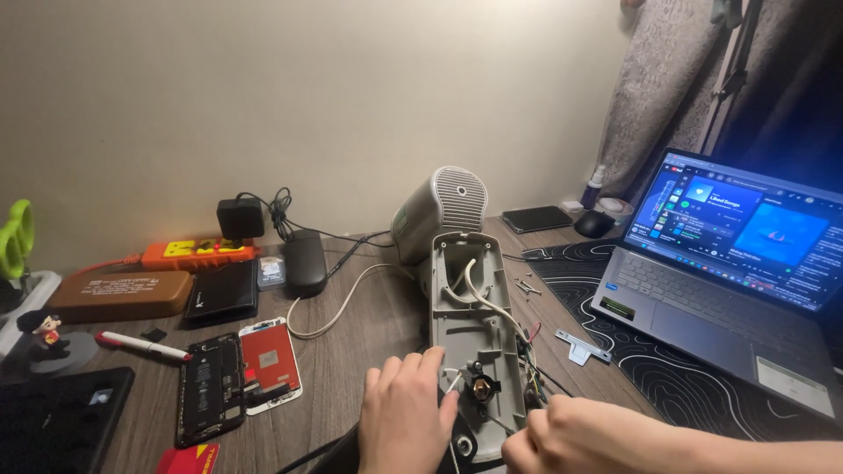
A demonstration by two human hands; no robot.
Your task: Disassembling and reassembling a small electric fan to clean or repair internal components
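A head-worn camera looks down at a wooden desk (369,351) set against a plain wall. At the near centre lies an opened grey hair dryer (465,298), its handle shell (474,342) facing up with white wires (479,294) and a small copper-coloured part (481,386) exposed inside; the vented round head (459,198) points to the far side.

The left hand (404,412) rests on the near left edge of the handle shell, fingers curled together and pressing down on it, fingertips touching the shell's rim. The right hand (571,434) sits just right of the shell's near end, closed into a loose fist; thin wires run beside it, but what its fingers pinch cannot be told.

Right of the dryer, a small metal bracket (581,347) and a few loose screws (527,286) lie on a black patterned desk mat (650,369). An open laptop (729,290) stands on the mat at the right, screen lit.

To the left lie a dismantled phone body (209,386) and its red-backed screen panel (270,362), side by side. Farther left are a red-and-white pen (140,346), a brown case (118,294), and a small figurine (44,329). At the far left, an orange power strip (198,253) holds a black adapter (240,217).
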